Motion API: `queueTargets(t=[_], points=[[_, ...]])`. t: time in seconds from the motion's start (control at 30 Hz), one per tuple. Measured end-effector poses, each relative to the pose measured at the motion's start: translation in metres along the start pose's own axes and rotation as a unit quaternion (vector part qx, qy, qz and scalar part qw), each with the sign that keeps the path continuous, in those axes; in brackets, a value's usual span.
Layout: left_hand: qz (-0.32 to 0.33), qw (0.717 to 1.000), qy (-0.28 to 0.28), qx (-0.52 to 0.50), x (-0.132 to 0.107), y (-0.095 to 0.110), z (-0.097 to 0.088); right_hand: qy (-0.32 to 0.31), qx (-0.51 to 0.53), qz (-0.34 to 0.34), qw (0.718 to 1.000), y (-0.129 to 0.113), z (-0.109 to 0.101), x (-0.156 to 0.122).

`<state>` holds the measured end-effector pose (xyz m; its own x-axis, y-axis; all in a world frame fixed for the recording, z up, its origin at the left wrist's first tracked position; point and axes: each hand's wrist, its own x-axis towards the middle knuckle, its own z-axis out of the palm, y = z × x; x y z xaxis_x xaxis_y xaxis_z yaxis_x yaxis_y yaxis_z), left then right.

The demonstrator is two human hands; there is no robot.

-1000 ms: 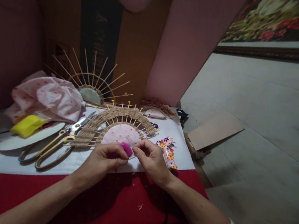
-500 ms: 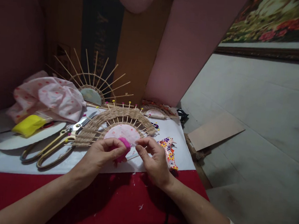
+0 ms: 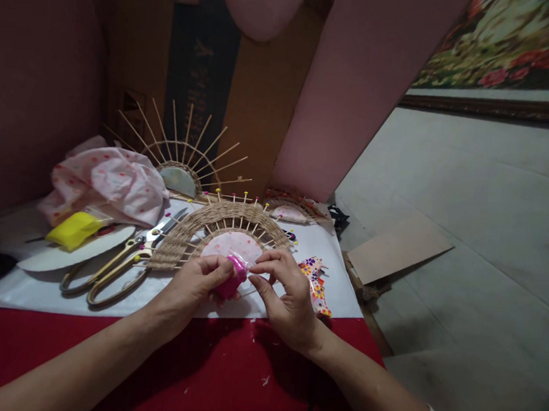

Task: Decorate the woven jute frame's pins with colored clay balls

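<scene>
Between the fingers and thumb of my left hand [image 3: 191, 287] is a soft magenta packet [image 3: 233, 284] with a shiny clear plastic wrapper. The fingertips of my right hand [image 3: 291, 295] pinch the clear wrapper at the packet's right side. Just beyond both hands lies a woven half-round fan [image 3: 177, 239] with thin sticks, yellow and pink beaded tips and a pink dotted fabric centre. Large scissors [image 3: 125, 257] with gold-coloured handles lie left of my left hand, touching the fan's left end or very near it.
A yellow packet [image 3: 73, 231] lies on a white oval piece [image 3: 104, 249], before crumpled dotted cloth [image 3: 110, 180]. An unfinished stick fan [image 3: 179, 176] leans on cardboard behind. Flower-patterned fabric [image 3: 316, 285] is at right. White sheet covers part of the red table cover [image 3: 224, 366].
My right hand has closed in on the magenta packet and now pinches its clear wrapper. The packet is turned so the shiny plastic shows. The whole view has shifted slightly.
</scene>
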<state>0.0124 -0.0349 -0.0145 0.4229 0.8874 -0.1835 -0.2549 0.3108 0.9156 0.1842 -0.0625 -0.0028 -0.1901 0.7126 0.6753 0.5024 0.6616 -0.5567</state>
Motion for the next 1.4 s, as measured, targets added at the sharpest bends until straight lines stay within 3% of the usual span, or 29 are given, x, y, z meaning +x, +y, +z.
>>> queueTargets(t=[0.23, 0.5, 0.93, 1.4], points=[[0.004, 1.000, -0.014, -0.011, -0.002, 0.002, 0.000, -0.064, -0.009, 0.004, 0.998, -0.013, -0.005, 0.021], [0.059, 0.998, -0.018, 0.023, -0.003, 0.000, 0.003, -0.094, -0.044, -0.039, 0.994, -0.021, 0.004, 0.031], [0.077, 0.996, 0.003, -0.046, -0.005, 0.004, -0.001, -0.084, -0.097, -0.046, 0.991, -0.022, 0.013, 0.035], [0.100, 0.994, 0.009, -0.040, -0.003, 0.003, -0.002, -0.077, -0.104, -0.042, 0.991, -0.030, 0.016, 0.033]])
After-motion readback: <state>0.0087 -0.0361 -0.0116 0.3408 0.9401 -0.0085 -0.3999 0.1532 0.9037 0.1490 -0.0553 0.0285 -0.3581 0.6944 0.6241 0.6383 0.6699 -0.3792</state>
